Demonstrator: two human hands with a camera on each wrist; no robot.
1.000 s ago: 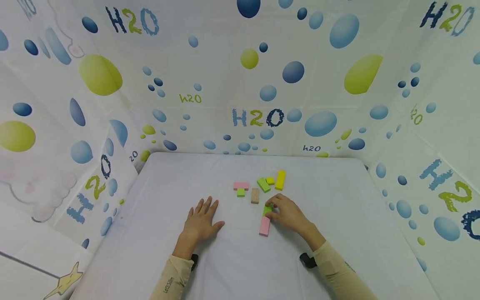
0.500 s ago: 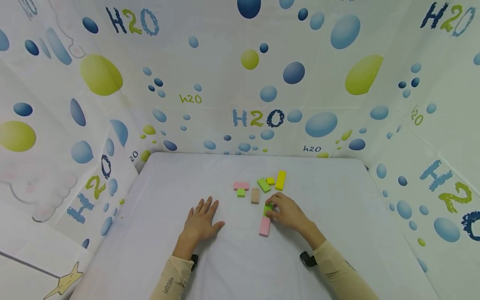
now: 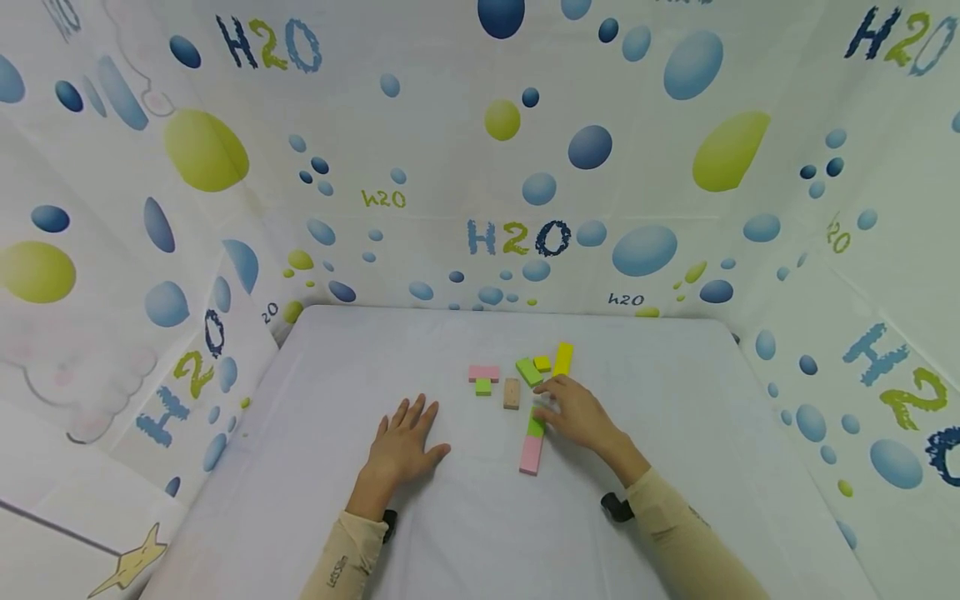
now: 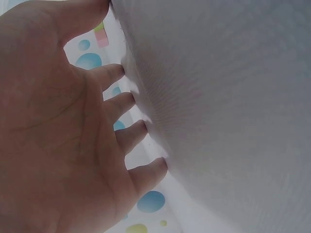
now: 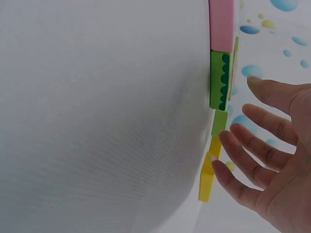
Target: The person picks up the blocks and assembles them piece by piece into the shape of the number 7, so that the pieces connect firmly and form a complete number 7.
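My right hand (image 3: 581,415) is just right of a green block (image 3: 536,425) that lies end to end with a pink block (image 3: 531,456) on the table. In the right wrist view its fingers are spread and bent a little, with a gap between them and the green block (image 5: 220,80), which has a dark green scalloped edge. A plain wooden block (image 3: 512,393) lies beyond. My left hand (image 3: 403,442) rests on the white cloth with its fingers spread, left of the blocks; in the left wrist view its fingertips touch the cloth.
Farther back lie a long yellow block (image 3: 563,358), a yellow cube (image 3: 542,363) and a slanted green block (image 3: 528,372). Left of these a second pink block (image 3: 483,373) has a small green block (image 3: 483,387) against its front. Patterned curtains (image 3: 450,150) surround the table.
The fingers of my right hand have let go of the green block and shifted slightly away, toward the far blocks. My left hand stays where it was.
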